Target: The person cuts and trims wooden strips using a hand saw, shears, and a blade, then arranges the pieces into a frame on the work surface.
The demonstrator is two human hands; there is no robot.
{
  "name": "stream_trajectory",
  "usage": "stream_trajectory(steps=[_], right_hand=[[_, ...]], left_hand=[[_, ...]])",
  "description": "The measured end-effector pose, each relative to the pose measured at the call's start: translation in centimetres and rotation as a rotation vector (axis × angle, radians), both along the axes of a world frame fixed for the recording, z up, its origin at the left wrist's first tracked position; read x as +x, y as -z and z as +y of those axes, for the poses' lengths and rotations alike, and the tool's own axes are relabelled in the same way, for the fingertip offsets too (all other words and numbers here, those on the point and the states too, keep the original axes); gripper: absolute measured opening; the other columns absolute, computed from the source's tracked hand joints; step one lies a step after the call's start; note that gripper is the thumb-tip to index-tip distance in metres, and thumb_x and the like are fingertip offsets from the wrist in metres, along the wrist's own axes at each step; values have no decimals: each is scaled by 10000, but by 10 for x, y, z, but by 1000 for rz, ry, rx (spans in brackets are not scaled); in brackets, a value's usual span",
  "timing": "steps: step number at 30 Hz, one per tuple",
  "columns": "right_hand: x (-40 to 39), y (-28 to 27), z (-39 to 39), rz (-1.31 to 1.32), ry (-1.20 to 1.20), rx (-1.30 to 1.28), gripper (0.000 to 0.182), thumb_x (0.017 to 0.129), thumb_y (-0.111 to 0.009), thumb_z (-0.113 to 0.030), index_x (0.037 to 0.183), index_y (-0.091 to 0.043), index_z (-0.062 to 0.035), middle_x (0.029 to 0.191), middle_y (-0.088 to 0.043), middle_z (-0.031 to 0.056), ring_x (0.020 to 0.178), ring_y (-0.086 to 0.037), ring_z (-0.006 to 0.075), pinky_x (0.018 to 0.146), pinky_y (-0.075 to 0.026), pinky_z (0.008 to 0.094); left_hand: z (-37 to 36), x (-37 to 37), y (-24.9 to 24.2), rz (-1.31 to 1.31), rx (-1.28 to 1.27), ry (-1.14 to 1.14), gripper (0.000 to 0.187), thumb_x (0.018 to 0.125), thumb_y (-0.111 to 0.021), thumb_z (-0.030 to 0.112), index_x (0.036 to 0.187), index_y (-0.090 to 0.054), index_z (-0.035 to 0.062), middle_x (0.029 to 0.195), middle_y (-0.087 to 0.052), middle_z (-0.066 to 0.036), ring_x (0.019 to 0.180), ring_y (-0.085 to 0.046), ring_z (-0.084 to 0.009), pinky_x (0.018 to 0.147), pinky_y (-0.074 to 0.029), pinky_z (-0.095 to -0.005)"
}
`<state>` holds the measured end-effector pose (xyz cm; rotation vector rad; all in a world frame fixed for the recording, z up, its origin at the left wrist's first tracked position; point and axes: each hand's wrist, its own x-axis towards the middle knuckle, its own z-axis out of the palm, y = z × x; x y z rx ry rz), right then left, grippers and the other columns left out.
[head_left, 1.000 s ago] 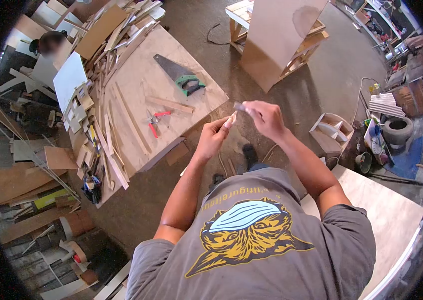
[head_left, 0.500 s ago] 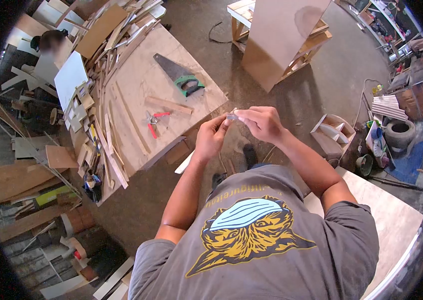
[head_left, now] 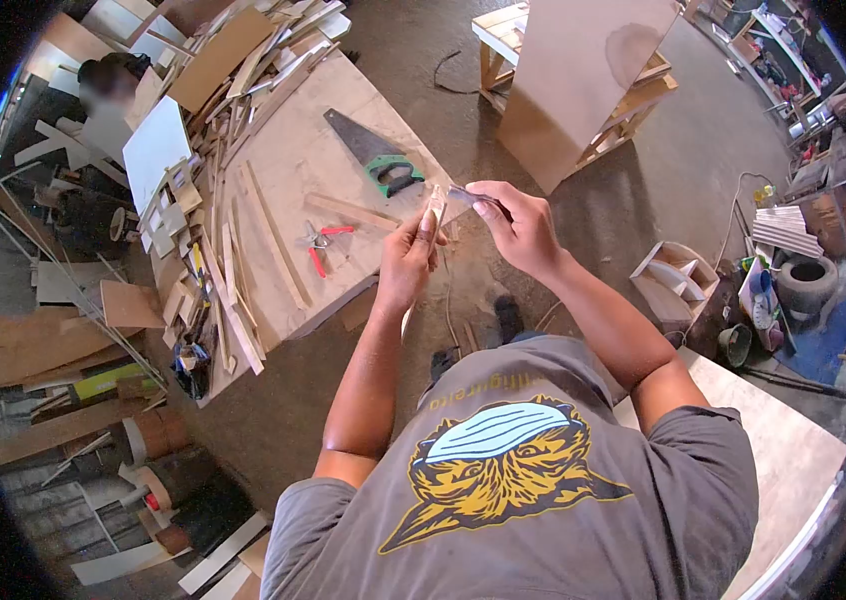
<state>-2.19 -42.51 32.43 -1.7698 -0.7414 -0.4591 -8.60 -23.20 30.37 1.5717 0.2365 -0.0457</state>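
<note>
My left hand [head_left: 409, 262] is closed around a narrow pale wood strip [head_left: 437, 200]. The strip's upper end sticks out past my thumb, and its lower part shows below the hand. In my right hand [head_left: 525, 232] is a thin dark blade-like tool [head_left: 463, 194], pinched between thumb and fingers. Its tip points left, close to the strip's top end. Beyond my left hand, a handsaw [head_left: 375, 158] with a green and black handle lies on the wooden worktable [head_left: 343, 265]. Red-handled pliers [head_left: 317, 244] rest nearer its front, beside a short wood strip [head_left: 348, 212].
Offcuts [head_left: 233, 110] are heaped along the table's left side. A tall brown panel [head_left: 578, 90] stands ahead on a wooden frame. On the right are a small wooden box [head_left: 678, 280] and a tyre [head_left: 805, 282]. A person [head_left: 113, 85] is at the upper left.
My hands have drawn slightly apart and up. The wood strip now stands more upright in my left hand, and the tool in my right hand shows more clearly. The table items lie unmoved.
</note>
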Motion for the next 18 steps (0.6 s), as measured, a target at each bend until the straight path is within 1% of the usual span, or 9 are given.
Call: stream_trajectory(steps=[4, 5, 6, 7, 9, 10, 13, 16, 18], right_hand=[[6, 2, 12, -165, -20, -46, 177, 964, -683, -24, 1136, -724, -16, 909, -754, 148, 727, -737, 256, 626, -564, 347], [6, 7, 17, -189, -27, -66, 179, 963, -680, -20, 1137, -724, -16, 894, -748, 147, 717, -732, 261, 616, -562, 352], [1, 13, 22, -187, -22, 3, 218, 919, -695, -5, 1131, -737, -35, 821, -716, 123, 672, -706, 268, 577, -544, 355], [-3, 15, 19, -212, -56, -93, 239, 902, -698, -4, 1134, -740, -43, 805, -706, 115, 659, -697, 264, 568, -538, 356], [-5, 18, 10, -268, -127, -283, 279, 869, -703, -2, 1139, -747, -59, 772, -686, 98, 632, -679, 256, 549, -525, 359], [-5, 21, 13, -337, -144, -278, 320, 834, -709, -11, 1143, -753, -81, 761, -675, 79, 619, -667, 242, 531, -514, 364], [-7, 12, 7, -359, -132, -330, 319, 842, -697, -5, 1146, -748, -87, 775, -687, 81, 626, -674, 249, 547, -524, 374], [19, 22, 5, -375, 10, -351, 264, 894, -698, -38, 1150, -742, -82, 808, -705, 102, 644, -683, 266, 579, -532, 378], [27, 13, 11, -242, 143, -164, 212, 939, -691, -76, 1146, -734, -63, 833, -714, 126, 661, -691, 277, 603, -535, 380]], left_hand=[[-3, 0, -11, -74, -32, -31, 369, 1114, -532, 361, 1107, -700, 33, 753, -595, 19, 575, -472, -50, 523, -387, -247], [-2, -1, -15, -67, -23, -18, 362, 1116, -528, 358, 1038, -688, 43, 734, -579, 28, 575, -460, -47, 526, -378, -245], [-1, -3, -21, -59, -15, -4, 370, 1118, -524, 355, 969, -677, 53, 715, -564, 37, 576, -448, -44, 529, -369, -244], [0, -7, -24, -50, -5, 10, 391, 1120, -520, 352, 899, -665, 63, 695, -548, 46, 576, -436, -42, 532, -360, -242], [2, -13, -16, 22, -7, -31, 393, 1121, -517, 351, 897, -664, 64, 693, -548, 44, 568, -439, -46, 521, -354, -247], [2, -16, -12, 64, -8, -48, 393, 1121, -516, 351, 896, -664, 64, 691, -548, 42, 564, -440, -48, 516, -351, -250], [3, -14, -10, 17, -32, -41, 415, 1119, -517, 365, 863, -655, 68, 671, -535, 42, 567, -453, -51, 512, -350, -245], [10, -14, -3, -17, 14, 8, 429, 1118, -515, 374, 846, -646, 69, 668, -543, 34, 564, -466, -65, 519, -365, -249], [15, -11, -2, -57, -46, -29, 469, 1121, -482, 423, 868, -631, 57, 671, -535, 28, 580, -474, -69, 540, -375, -252]])
